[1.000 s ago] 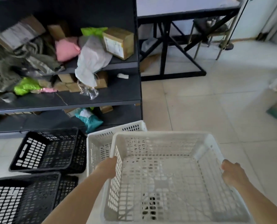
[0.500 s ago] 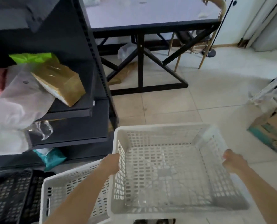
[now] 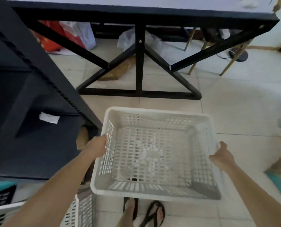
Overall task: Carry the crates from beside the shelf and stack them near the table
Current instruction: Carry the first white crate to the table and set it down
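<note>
Head view: left hand and right hand clamp the white crate by its side walls; keep it level, lower it just short of the table.

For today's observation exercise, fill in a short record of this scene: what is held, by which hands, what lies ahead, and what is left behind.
Held: white crate, empty, off the floor
Left hand: grip on left rim
Right hand: grip on right rim
Ahead: table, bare floor before it
Left: shelf
Behind: second white crate; black crate
</note>
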Available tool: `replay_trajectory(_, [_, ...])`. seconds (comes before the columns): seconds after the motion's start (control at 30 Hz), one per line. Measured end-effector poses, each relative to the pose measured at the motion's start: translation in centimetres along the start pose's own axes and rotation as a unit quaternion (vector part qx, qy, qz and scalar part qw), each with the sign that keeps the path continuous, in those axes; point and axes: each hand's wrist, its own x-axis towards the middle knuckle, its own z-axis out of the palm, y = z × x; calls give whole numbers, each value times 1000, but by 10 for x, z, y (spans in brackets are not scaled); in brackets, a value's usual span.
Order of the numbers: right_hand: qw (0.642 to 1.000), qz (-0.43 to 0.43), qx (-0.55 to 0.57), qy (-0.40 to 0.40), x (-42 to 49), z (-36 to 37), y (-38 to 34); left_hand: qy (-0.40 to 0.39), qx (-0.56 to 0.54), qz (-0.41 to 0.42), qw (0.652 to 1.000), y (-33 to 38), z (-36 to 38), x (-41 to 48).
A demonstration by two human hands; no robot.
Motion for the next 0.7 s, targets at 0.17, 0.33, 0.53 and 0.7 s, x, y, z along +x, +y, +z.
replay_trajectory(0.17, [1000,16,-7,-11,115,19,-54,-17,-8,2,1000,19,-7,123])
replay_trajectory(0.33, [998,48,12,-24,230,45,-88,-36,3,24,999,28,0,245])
replay_trajectory(0.53, [994,81,68,-40,332,75,-101,-79,4,31,996,46,7,338])
replay_trajectory(0.7, [979,122,151,-58,377,84,-105,-94,2,15,995,69,11,370])
